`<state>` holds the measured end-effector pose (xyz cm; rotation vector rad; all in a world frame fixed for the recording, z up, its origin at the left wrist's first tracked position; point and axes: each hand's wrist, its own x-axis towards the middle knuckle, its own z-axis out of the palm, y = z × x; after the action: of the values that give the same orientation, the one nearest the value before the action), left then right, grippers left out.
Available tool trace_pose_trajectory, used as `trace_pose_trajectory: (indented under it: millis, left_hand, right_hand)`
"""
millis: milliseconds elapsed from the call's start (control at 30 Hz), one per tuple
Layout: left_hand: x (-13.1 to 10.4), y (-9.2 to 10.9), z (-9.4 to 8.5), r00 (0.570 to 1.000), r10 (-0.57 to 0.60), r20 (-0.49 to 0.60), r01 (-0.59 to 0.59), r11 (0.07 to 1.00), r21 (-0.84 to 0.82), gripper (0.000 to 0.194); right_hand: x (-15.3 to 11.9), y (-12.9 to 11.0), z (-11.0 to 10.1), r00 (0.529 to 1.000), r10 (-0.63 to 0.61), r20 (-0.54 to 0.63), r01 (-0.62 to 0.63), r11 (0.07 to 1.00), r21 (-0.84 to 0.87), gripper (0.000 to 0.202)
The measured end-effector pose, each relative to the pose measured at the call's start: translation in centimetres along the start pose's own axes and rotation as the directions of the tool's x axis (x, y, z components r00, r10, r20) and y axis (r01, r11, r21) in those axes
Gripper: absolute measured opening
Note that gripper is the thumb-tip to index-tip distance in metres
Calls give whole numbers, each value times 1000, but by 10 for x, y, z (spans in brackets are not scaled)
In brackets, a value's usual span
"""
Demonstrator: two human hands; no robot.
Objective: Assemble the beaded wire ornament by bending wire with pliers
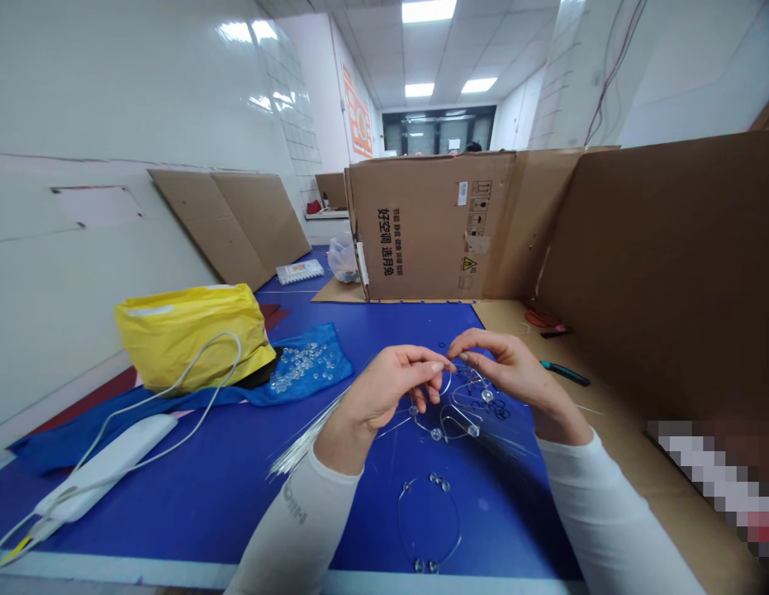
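My left hand (393, 382) and my right hand (514, 370) meet over the table, thumb and fingers of each pinched together. Between their fingertips is a thin, pale wire; part of it is hidden by the fingers. Clear round beads (473, 430) sit spaced out on curved wire just below the hands. Whether these all belong to the held piece is hard to tell. Small black rings (499, 410) lie under my right hand. Nearer the front edge rests a beaded wire loop (444, 485). A bundle of straight wires (306, 440) reaches beneath my left wrist.
Loose clear beads (302, 364) lie on a blue cloth (339, 351) beside a yellow bag (195, 337). A white power strip (115, 463) with a cord is at left. Green-handled pliers (567, 373) lie at right. Cardboard panels (434, 231) wall the back and right of the blue table (501, 529).
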<state>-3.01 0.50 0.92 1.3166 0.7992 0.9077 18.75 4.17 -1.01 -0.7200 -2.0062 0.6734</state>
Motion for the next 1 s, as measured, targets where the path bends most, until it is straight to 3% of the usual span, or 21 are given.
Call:
trace_pose_trajectory:
  millis: [333, 600, 1000]
  left_hand:
    - [-1, 0, 2, 1000, 3, -28, -2, 999, 48, 22]
    - [-1, 0, 3, 1000, 22, -21, -21, 998, 56, 25]
    - [-2, 0, 3, 999, 39, -32, -36, 996, 81, 25]
  right_hand:
    - [-1, -3, -3, 999, -50, 6, 51, 997, -61, 12]
    - [-1, -3, -1, 981, -182, -68, 175, 980, -98, 14]
    - [0, -3, -1, 975, -216, -60, 202, 964, -173, 14]
